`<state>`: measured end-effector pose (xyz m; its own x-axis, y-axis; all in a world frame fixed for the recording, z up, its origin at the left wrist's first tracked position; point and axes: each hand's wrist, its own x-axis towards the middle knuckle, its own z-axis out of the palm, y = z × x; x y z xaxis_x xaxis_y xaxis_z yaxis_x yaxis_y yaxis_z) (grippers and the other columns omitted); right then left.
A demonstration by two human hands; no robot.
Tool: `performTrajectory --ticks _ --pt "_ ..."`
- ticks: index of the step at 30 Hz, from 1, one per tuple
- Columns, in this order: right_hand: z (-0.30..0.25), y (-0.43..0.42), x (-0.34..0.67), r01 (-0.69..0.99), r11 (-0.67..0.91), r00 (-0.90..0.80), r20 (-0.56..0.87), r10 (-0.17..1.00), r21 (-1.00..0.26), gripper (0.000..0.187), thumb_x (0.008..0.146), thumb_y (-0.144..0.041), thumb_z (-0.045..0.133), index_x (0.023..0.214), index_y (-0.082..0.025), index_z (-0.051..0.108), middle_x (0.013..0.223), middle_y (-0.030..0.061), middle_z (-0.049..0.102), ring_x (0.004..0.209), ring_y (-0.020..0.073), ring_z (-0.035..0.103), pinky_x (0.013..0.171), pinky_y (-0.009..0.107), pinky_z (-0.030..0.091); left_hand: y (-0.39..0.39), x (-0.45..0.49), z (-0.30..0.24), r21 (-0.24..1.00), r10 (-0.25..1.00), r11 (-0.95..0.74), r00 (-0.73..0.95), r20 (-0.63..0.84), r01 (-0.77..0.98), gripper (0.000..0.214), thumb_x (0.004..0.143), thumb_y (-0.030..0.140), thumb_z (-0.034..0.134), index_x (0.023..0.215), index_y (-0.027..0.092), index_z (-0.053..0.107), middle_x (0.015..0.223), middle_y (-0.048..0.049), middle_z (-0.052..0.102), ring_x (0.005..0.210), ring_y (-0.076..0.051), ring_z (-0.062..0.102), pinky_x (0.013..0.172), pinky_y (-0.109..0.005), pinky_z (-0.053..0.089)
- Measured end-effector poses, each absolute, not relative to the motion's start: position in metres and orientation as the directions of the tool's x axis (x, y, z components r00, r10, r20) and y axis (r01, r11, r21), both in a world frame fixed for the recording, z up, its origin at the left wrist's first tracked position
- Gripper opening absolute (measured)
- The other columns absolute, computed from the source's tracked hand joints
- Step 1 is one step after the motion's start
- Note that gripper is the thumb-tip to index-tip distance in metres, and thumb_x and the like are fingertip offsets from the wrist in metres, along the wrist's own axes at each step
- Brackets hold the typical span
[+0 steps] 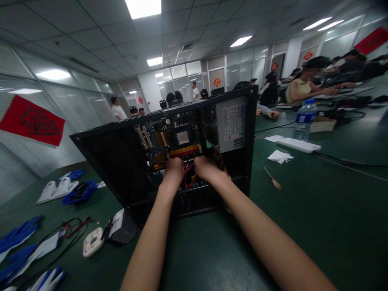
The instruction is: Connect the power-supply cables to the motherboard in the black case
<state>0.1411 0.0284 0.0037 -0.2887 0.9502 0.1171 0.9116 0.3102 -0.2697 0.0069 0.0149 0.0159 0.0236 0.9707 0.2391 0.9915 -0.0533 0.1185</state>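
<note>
An open black computer case [106, 161] lies on its side on the green table [318, 210]. Inside it I see the motherboard [169, 137], a silver power supply [232, 123] at the right, and red and yellow cables [189, 171]. Both my hands reach into the case side by side. My left hand [173, 169] is closed, its fingers curled down by the lower edge of the motherboard. My right hand [205, 166] is closed too, right beside the cables. What the fingers grip is hidden.
A screwdriver [273, 180], crumpled tissue [280, 156], white power strip [298, 144] and water bottle [304, 119] lie to the right. Blue-and-white gloves [65, 186], a white round part [93, 241] and a black drive [121, 228] lie left. Other people sit at the far tables.
</note>
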Motion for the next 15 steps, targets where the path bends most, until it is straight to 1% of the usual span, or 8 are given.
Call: performTrajectory --ticks 3,6,10,15 --pt "0.0041 0.0275 0.1400 0.915 0.304 -0.283 0.116 0.952 -0.266 0.038 0.094 -0.008 0.042 0.117 -0.007 0.072 0.115 0.0243 0.072 0.108 0.0327 0.072 0.084 0.035 0.055 0.0149 0.0076 0.0147 0.131 0.965 -0.063 0.027 0.260 0.989 0.031 0.095 0.015 0.048 0.102 0.012 0.078 0.104 -0.0212 0.076 0.100 -0.025 0.071 0.080 -0.028 0.047" --pt "0.0044 0.0259 0.1390 0.916 0.296 -0.277 0.108 0.955 -0.271 0.038 0.094 -0.007 0.043 0.118 -0.007 0.072 0.116 0.0236 0.072 0.108 0.0315 0.072 0.083 0.033 0.055 0.0174 0.0055 0.0133 0.145 0.965 -0.067 0.027 0.262 0.987 0.031 0.095 0.015 0.049 0.105 0.015 0.078 0.106 -0.0195 0.076 0.102 -0.024 0.071 0.081 -0.027 0.047" --pt "0.0046 0.0240 0.1382 0.920 0.285 -0.262 0.120 0.958 -0.270 0.036 0.093 -0.007 0.044 0.115 -0.009 0.073 0.115 0.0229 0.073 0.107 0.0303 0.072 0.082 0.032 0.054 0.0179 0.0012 0.0126 0.166 0.978 -0.034 -0.001 0.207 0.986 0.032 0.096 0.018 0.048 0.098 0.013 0.079 0.103 -0.0191 0.077 0.099 -0.024 0.072 0.078 -0.027 0.047" --pt "0.0066 0.0219 0.1374 0.926 0.245 -0.207 0.157 0.966 -0.287 0.036 0.094 -0.009 0.043 0.113 -0.010 0.074 0.112 0.0219 0.074 0.107 0.0297 0.072 0.083 0.032 0.054 0.0144 -0.0005 0.0118 0.176 0.966 -0.057 0.010 0.257 0.983 0.033 0.097 0.019 0.047 0.101 0.014 0.079 0.105 -0.0193 0.076 0.102 -0.024 0.072 0.081 -0.026 0.047"
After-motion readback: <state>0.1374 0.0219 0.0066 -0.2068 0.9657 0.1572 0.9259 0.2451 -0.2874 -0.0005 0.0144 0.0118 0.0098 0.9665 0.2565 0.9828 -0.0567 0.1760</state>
